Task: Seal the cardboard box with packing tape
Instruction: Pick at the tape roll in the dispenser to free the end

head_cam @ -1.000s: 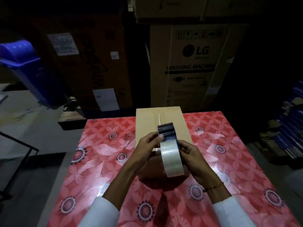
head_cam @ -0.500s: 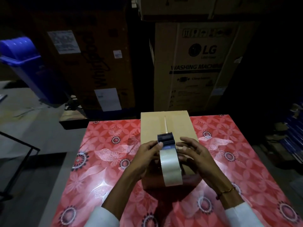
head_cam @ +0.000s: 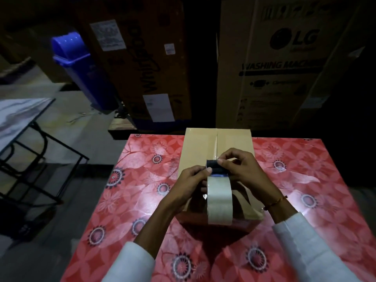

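Observation:
A closed cardboard box sits on a table covered with a red floral cloth, its centre seam running away from me. Above the box's near half I hold a tape dispenser with a roll of clear packing tape. My left hand grips the dispenser's left side. My right hand reaches over from the right, with thumb and forefinger pinching at the dark cutter end, where the tape edge is. The near part of the box top is hidden behind the roll and my hands.
Tall appliance cartons stand just behind the table. A blue bin leans at the back left. A black metal frame with a pale top stands left of the table.
My right hand left the roll's side and moved up to pinch at the cutter end. The view has shifted closer and to the left.

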Demonstrator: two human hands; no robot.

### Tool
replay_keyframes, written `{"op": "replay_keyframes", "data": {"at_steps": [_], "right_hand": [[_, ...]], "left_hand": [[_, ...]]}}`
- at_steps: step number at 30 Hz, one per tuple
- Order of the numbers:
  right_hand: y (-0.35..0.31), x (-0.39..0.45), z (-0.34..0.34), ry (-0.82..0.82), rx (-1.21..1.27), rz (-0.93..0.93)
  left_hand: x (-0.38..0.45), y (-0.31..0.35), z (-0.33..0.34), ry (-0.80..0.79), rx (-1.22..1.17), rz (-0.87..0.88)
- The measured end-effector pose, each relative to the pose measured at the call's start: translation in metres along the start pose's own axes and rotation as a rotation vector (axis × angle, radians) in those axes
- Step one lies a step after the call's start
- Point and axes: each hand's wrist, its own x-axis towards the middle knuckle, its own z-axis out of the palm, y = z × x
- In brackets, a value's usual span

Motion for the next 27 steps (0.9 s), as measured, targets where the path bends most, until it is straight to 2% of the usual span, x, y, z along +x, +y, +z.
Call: {"op": "replay_keyframes", "data": {"at_steps": [4, 8, 13, 18, 21, 27], "right_hand": [[0.003, 0.004, -0.002, -0.019, -0.053, -0.050], [0.004, 0.007, 0.000, 0.009, -0.138, -0.063], [0.006, 0.009, 0.005, 0.049, -0.140, -0.044], [0.000, 0.016, 0.004, 0.115, -0.135, -0.006], [-0.004, 0.021, 0.000, 0.090, -0.225, -0.022], [-0.004, 0.031, -0.009, -0.009, -0.273, 0.007]], "left_hand": [[0.007, 0.006, 0.009, 0.088, -0.033, 0.049], [0.017, 0.005, 0.018, 0.142, -0.054, 0.023], [0.021, 0.000, 0.018, 0.126, -0.135, -0.005], [0.023, 0.001, 0.012, 0.026, -0.126, -0.007], [0.024, 0.007, 0.010, 0.010, -0.101, -0.008], [0.040, 0.008, 0.010, 0.137, 0.024, 0.068]]}}
